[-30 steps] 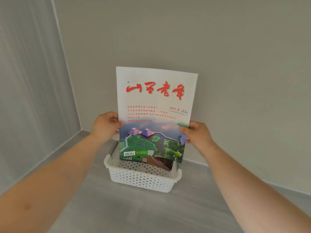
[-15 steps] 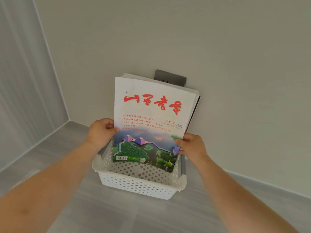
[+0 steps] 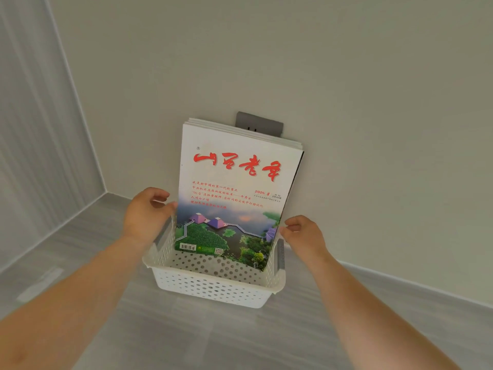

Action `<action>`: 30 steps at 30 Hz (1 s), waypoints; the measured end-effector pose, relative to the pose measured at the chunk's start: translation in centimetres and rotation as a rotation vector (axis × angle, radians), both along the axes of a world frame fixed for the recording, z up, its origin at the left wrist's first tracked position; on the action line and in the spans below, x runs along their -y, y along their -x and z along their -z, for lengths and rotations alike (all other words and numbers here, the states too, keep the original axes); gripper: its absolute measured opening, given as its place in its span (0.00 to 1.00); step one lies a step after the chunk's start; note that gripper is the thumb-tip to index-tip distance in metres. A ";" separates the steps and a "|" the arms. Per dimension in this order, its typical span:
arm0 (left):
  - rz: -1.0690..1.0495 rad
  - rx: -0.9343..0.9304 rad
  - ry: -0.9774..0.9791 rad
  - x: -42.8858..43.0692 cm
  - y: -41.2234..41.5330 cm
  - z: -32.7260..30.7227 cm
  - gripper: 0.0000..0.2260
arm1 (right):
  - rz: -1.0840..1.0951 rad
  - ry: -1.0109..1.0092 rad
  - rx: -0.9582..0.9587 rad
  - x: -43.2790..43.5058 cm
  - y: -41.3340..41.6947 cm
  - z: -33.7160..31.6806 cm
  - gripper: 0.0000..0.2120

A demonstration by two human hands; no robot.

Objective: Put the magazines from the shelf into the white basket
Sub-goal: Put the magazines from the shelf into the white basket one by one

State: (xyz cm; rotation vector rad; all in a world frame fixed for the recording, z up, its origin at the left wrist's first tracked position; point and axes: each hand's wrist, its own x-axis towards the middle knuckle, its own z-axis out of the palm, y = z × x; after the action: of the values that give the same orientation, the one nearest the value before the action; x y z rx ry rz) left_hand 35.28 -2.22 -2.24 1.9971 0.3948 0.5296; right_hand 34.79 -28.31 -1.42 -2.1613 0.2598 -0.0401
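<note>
The fingers of the left hand (image 3: 148,213) are curled loosely, the thumb tip just touching the left edge of the front magazine (image 3: 234,198); they steady it rather than pinch it. The fingers of the right hand (image 3: 302,235) are likewise half-open, their tips at or just beside the right edge of the cover, and whether they truly touch the paper is hard to tell. Neither hand closes round anything, which suggests the weight is already borne from below and the hands serve only to stop the stack from toppling. The front magazine, white above with red title characters and a green landscape on its lower half, stands nearly upright in the white basket (image 3: 213,287), its bottom edge down inside the perforated walls and its top leaning back toward the wall (image 3: 346,89). Behind it the top edges of several more magazines (image 3: 240,130) fan out slightly, so the basket seems to hold a whole stack propped on end. Standing them so lets them fit the short basket, with the wall as a backrest. A dark grey outlet plate (image 3: 262,125) shows on the wall just above the stack. The basket sits on the grey floor (image 3: 186,335) close to the wall, near the room's corner. No shelf is in view, so what remains to be fetched cannot be judged.
</note>
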 end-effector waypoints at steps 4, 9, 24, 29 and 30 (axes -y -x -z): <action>0.088 0.037 0.045 2.1 5.1 -3.5 0.06 | -0.016 -0.134 -0.030 2.8 4.5 -1.4 0.07; 0.305 0.066 0.075 8.6 14.2 -5.9 0.11 | 0.051 -0.252 0.012 7.8 13.4 -1.6 0.11; 0.950 -0.425 0.097 38.2 37.6 4.8 0.16 | 0.622 -0.272 -0.045 33.7 45.4 4.3 0.15; 0.943 -0.439 -0.020 48.4 41.0 6.8 0.11 | 0.738 -0.238 0.034 42.4 51.5 5.6 0.18; 0.922 -0.416 -0.053 49.9 41.2 7.0 0.08 | 0.768 -0.265 0.039 43.8 52.3 5.9 0.18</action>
State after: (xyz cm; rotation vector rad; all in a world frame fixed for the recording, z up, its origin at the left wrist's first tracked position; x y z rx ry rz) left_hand -5.96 -52.15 -9.20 2.0746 -0.3127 -0.4593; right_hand -17.50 -72.13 -7.32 -1.6870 0.9977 -0.4561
